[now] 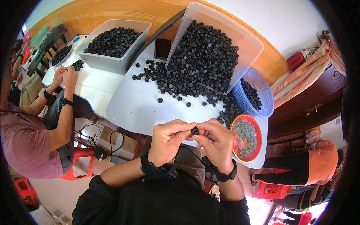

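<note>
Beyond my left hand [167,143] and right hand [218,141], pinching one black cap [195,131], heaped caps [204,56] seemingly remain; completion unclear.

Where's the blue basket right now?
In the head view, the blue basket is at the right end of the white table, just beyond the red bowl and beside the large translucent bin.

Left hand [168,140] and right hand [217,141] pinch one black cap [195,131]; a tilted plastic bin [249,44] of caps [208,52] stands at one o'clock, a red bowl [258,140] at four.
</note>
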Demonstrator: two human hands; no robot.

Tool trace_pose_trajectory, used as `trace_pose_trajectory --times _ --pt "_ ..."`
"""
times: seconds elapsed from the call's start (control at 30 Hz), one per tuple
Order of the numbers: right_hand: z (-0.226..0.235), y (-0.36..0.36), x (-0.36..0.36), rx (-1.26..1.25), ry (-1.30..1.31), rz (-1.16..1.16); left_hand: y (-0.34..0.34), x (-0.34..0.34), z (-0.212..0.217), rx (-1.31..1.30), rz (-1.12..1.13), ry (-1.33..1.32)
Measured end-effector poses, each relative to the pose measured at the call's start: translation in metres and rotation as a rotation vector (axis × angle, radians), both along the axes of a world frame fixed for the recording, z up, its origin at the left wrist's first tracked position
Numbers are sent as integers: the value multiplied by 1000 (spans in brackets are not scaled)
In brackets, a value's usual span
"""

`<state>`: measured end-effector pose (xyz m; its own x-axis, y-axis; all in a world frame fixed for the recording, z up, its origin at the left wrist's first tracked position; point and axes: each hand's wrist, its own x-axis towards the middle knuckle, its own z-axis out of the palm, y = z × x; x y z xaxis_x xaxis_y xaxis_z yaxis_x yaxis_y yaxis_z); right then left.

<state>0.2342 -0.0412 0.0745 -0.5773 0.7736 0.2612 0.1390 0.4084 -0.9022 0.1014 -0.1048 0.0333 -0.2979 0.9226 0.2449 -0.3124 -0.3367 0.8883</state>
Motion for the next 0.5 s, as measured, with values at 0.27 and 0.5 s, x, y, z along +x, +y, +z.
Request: trace_pose_trajectory --times 0.27,0.5 --pt "-15 16 4 105 -34 51 -10 17 0 -180 -87 -24" --pt "-48 28 5 183 -23 -1 17 20 -10 -23 -162 -27"
